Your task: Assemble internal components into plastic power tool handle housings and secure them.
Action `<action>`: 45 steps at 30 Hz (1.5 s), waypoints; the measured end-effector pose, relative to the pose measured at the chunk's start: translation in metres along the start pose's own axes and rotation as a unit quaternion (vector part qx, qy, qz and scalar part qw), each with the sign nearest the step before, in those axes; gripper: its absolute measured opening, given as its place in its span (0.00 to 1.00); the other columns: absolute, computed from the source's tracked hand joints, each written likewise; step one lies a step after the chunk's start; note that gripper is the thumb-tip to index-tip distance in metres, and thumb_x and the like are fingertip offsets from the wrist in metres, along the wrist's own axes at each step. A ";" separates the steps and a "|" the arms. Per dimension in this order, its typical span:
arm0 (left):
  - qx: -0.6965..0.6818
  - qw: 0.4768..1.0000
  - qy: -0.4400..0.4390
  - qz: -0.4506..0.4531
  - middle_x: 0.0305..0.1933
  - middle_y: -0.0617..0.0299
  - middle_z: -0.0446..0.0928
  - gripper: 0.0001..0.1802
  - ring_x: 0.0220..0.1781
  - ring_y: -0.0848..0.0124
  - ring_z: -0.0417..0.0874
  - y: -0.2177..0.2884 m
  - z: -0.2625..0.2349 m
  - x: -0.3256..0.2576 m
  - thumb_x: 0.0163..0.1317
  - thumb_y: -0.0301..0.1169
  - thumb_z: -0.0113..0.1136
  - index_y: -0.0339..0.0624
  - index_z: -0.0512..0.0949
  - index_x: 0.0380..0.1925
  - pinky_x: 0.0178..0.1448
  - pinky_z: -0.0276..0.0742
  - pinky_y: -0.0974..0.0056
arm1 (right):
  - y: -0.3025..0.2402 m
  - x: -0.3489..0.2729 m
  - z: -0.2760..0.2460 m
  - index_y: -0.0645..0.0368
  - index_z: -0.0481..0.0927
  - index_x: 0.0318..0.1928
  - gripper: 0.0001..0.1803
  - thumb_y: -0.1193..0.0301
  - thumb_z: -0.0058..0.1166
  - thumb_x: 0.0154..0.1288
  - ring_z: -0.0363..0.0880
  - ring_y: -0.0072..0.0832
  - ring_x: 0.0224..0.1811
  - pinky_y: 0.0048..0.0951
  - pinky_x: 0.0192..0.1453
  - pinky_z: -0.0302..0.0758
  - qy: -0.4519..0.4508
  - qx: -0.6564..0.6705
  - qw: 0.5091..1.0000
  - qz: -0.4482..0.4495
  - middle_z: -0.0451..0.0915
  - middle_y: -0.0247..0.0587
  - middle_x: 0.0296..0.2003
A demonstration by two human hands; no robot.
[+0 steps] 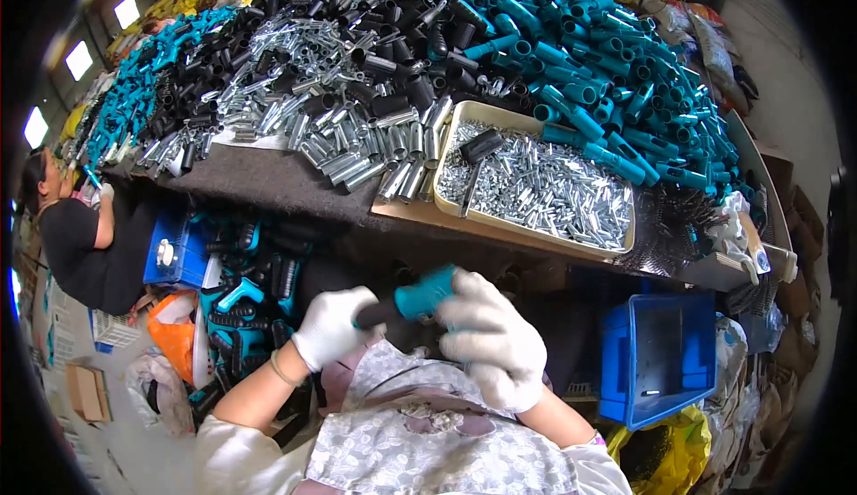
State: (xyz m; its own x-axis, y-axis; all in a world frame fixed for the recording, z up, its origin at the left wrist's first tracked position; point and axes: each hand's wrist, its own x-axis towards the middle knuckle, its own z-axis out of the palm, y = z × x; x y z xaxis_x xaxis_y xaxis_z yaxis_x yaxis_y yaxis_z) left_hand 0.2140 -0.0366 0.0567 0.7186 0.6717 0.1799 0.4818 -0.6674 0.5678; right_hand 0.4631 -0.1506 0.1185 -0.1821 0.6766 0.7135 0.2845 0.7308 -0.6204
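Note:
In front of my apron (437,446), a teal and black plastic handle piece (423,297) is held between my hands, slightly smeared by motion. My left hand (337,327), in a white knit glove, is closed round its black end at the left. My right hand (495,341), gloved the same way, has its fingers bent against the teal end. Beyond my hands, a cream tray (443,199) on the table's front edge holds many small shiny metal pins and a black tube (482,145).
Heaps of teal tubes (571,58), black sleeves (393,49) and metal tubes (357,151) cover the table. Teal-and-black assemblies (241,294) pile up below left. A blue crate (616,361) stands at right, above a yellow bag (683,446). Another person (85,236) works at far left.

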 end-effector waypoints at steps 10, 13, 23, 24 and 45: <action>0.080 0.986 -0.094 0.112 0.29 0.53 0.81 0.15 0.31 0.52 0.85 0.014 0.004 -0.022 0.49 0.32 0.72 0.43 0.81 0.36 0.34 0.82 0.56 | 0.012 0.005 -0.009 0.63 0.82 0.48 0.19 0.61 0.53 0.65 0.67 0.57 0.71 0.54 0.77 0.55 0.003 0.068 0.995 0.071 0.78 0.60 0.57; -0.044 0.995 0.029 0.090 0.30 0.52 0.82 0.15 0.32 0.52 0.85 0.001 0.019 -0.014 0.48 0.32 0.73 0.43 0.82 0.36 0.35 0.82 0.56 | 0.013 -0.007 -0.002 0.62 0.83 0.44 0.23 0.58 0.39 0.73 0.70 0.57 0.68 0.53 0.76 0.56 0.184 0.050 0.965 0.177 0.81 0.57 0.52; -0.128 0.986 0.104 -0.008 0.32 0.50 0.82 0.17 0.33 0.51 0.85 0.003 0.023 0.003 0.50 0.35 0.73 0.41 0.82 0.38 0.39 0.82 0.57 | -0.004 0.019 0.001 0.58 0.87 0.37 0.15 0.61 0.55 0.60 0.81 0.48 0.50 0.51 0.62 0.73 -0.030 0.006 0.999 -0.029 0.84 0.47 0.39; -0.111 0.993 -0.007 0.043 0.34 0.49 0.82 0.16 0.33 0.52 0.85 0.002 0.023 -0.001 0.51 0.35 0.69 0.44 0.82 0.40 0.38 0.83 0.59 | -0.009 0.022 0.007 0.58 0.87 0.37 0.13 0.63 0.58 0.57 0.83 0.44 0.46 0.47 0.57 0.77 -0.083 -0.019 0.994 -0.063 0.84 0.45 0.37; 0.133 0.910 -0.392 0.035 0.29 0.49 0.81 0.15 0.32 0.50 0.85 0.058 -0.021 0.030 0.58 0.41 0.58 0.41 0.77 0.38 0.33 0.81 0.50 | 0.038 0.014 -0.017 0.55 0.84 0.29 0.15 0.58 0.58 0.66 0.84 0.40 0.24 0.37 0.28 0.78 -0.068 -0.357 0.895 0.258 0.81 0.43 0.21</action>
State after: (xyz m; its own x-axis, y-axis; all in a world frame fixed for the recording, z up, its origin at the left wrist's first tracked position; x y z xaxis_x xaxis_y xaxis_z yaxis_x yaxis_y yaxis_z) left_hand 0.2528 -0.0485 0.1116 0.8382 0.2596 -0.4797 0.4514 -0.8238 0.3429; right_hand 0.4874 -0.1148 0.1110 0.0487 0.9476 0.3156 0.8841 0.1061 -0.4551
